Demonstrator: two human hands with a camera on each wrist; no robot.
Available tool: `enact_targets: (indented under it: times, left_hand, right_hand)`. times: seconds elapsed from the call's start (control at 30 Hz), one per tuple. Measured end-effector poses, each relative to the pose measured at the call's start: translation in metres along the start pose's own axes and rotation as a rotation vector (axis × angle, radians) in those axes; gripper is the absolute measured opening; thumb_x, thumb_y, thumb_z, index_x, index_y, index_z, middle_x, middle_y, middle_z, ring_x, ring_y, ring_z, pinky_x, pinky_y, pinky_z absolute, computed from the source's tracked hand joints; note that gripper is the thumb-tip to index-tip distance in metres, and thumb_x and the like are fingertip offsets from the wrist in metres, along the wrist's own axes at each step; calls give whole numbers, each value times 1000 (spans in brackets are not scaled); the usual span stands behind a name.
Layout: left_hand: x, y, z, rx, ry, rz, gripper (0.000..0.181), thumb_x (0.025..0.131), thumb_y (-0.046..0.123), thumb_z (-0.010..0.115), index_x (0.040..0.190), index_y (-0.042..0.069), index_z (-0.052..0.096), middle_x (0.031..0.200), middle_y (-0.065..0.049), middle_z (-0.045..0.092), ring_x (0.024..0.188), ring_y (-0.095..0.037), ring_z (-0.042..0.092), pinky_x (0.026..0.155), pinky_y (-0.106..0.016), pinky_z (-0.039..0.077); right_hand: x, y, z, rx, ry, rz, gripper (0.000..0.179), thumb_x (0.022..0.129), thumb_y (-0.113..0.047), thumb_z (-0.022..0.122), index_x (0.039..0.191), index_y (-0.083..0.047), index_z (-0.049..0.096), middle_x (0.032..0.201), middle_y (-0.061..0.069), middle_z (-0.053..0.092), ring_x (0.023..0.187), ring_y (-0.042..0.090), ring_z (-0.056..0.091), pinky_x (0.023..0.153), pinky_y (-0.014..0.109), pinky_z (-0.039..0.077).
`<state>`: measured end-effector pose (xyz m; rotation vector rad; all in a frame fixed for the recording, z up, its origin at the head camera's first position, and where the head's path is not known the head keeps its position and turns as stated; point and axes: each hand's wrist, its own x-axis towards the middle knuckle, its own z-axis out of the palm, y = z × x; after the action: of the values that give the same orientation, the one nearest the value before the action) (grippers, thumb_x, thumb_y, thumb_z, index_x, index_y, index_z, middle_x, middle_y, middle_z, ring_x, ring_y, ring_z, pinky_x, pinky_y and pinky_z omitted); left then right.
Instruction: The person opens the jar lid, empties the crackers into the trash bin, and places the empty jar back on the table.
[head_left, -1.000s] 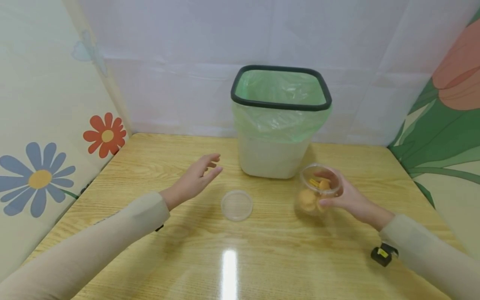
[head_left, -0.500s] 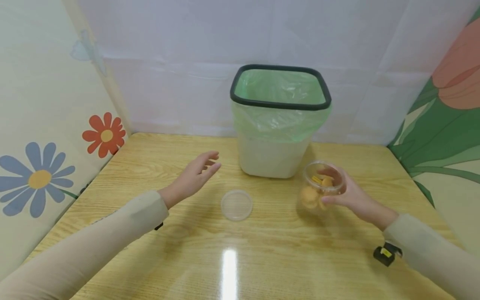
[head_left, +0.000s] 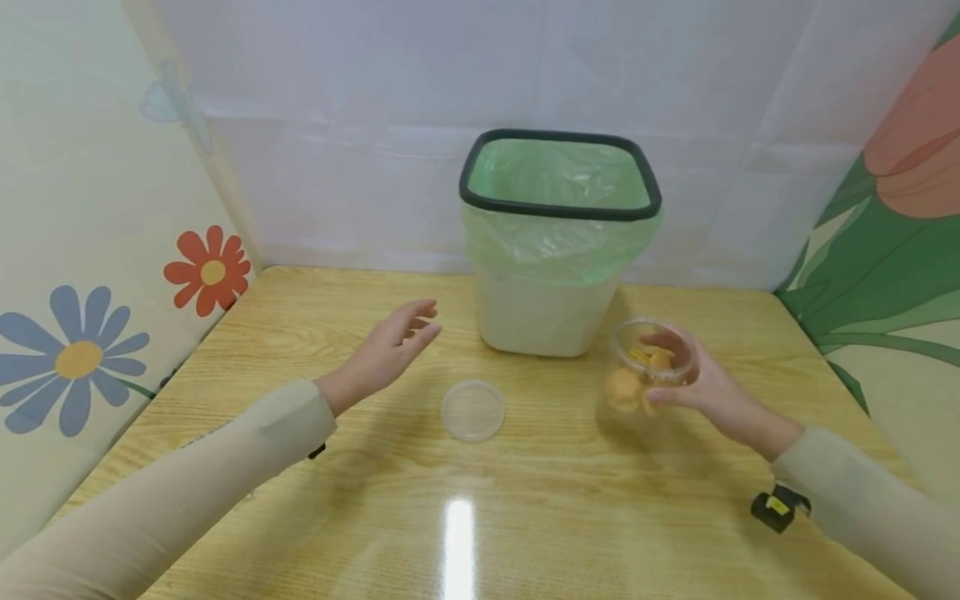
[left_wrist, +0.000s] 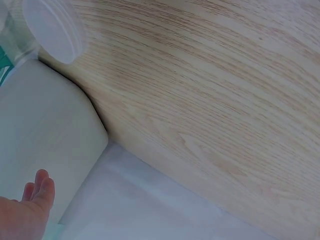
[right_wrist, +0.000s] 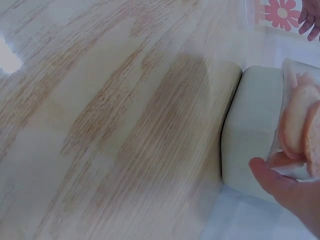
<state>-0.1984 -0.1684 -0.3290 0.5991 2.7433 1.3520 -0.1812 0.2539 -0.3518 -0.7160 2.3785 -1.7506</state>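
My right hand grips a round clear plastic tub by its side, right of the bin. The tub is uncovered and slightly tilted. Inside lie several rounded orange-tan pieces and a small yellow one; in the right wrist view they look thick and flat-faced, pressed against the clear wall. In that view my thumb lies along the tub. A round clear lid lies on the table between my hands. Left of the bin, my left hand hangs over the table, fingers loosely bent, holding nothing.
A pale waste bin with a green liner and dark rim stands at the back of the wooden table. A white cloth backdrop hangs behind it. Flower-printed panels flank both sides.
My right hand has shifted slightly right and a little up in the head view, carrying the tub with it. My left hand has drifted slightly up and left; lid and bin are unmoved.
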Motion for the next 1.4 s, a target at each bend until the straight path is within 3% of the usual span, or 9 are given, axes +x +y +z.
enact_targets:
  times: [0.17, 0.33, 0.53, 0.8, 0.83, 0.9, 1.0, 1.07, 1.4]
  left_hand:
    - [2, 2, -2, -10, 17, 0, 54, 105, 28, 44, 148, -3, 30, 141, -24, 43, 123, -37, 48, 100, -53, 41]
    - [4, 5, -5, -17, 27, 2, 54, 105, 28, 44, 148, -2, 30, 140, -24, 44, 123, -37, 49, 99, -53, 42]
    - [6, 7, -8, -21, 20, -4, 55, 105, 29, 43, 149, -1, 29, 140, -21, 45, 124, -36, 48, 99, -53, 42]
    - [8, 7, -11, -47, 42, 16, 53, 106, 26, 43, 148, -2, 29, 138, -23, 47, 120, -37, 53, 99, -53, 43]
    - [8, 7, -11, -46, 47, 21, 53, 106, 25, 43, 148, -3, 29, 137, -23, 47, 119, -37, 54, 99, -53, 43]
    - [9, 8, -12, -44, 55, 31, 52, 106, 23, 43, 147, -5, 29, 136, -25, 48, 117, -38, 55, 99, -53, 43]
    - [10, 9, -14, -35, 64, 29, 51, 106, 22, 42, 147, -5, 30, 135, -25, 49, 114, -37, 57, 98, -54, 43]
    - [10, 10, -16, -33, 67, 22, 51, 106, 24, 42, 148, -4, 30, 134, -24, 49, 113, -37, 58, 97, -55, 43]
    - [11, 15, -20, -34, 71, 1, 52, 105, 29, 44, 148, 2, 32, 132, -22, 52, 109, -36, 60, 94, -54, 44]
  right_hand:
    - [-1, -3, -2, 24, 5, -16, 81, 84, 7, 68, 149, -21, 28, 135, -9, 44, 115, 3, 48, 88, 17, 44]
    - [-2, -6, -5, 10, 19, -20, 77, 84, 9, 66, 147, -21, 32, 136, -6, 43, 115, 6, 48, 86, 18, 47]
    - [-3, -9, -8, -24, 33, -20, 77, 85, 8, 66, 146, -26, 34, 135, -10, 44, 121, 8, 40, 87, 15, 43]
    - [-4, -12, -9, -38, 38, -21, 74, 86, 8, 65, 144, -27, 35, 136, -7, 43, 114, 5, 48, 84, 19, 47]
    - [-4, -13, -10, -40, 40, -17, 74, 86, 8, 66, 144, -27, 35, 136, -6, 43, 119, 11, 46, 85, 18, 46]
    - [-4, -14, -10, -41, 49, -14, 74, 86, 8, 66, 144, -27, 35, 137, -6, 43, 124, 14, 41, 95, 24, 40]
    - [-4, -16, -12, -44, 63, -13, 75, 85, 8, 66, 144, -26, 35, 137, -5, 43, 129, 16, 32, 101, 28, 30]
    - [-3, -17, -13, -43, 71, -18, 76, 85, 9, 66, 145, -26, 35, 137, -5, 44, 126, 12, 34, 103, 30, 26]
    - [-2, -17, -16, -7, 71, -16, 73, 85, 10, 65, 142, -25, 38, 137, -5, 45, 129, 14, 33, 106, 27, 24]
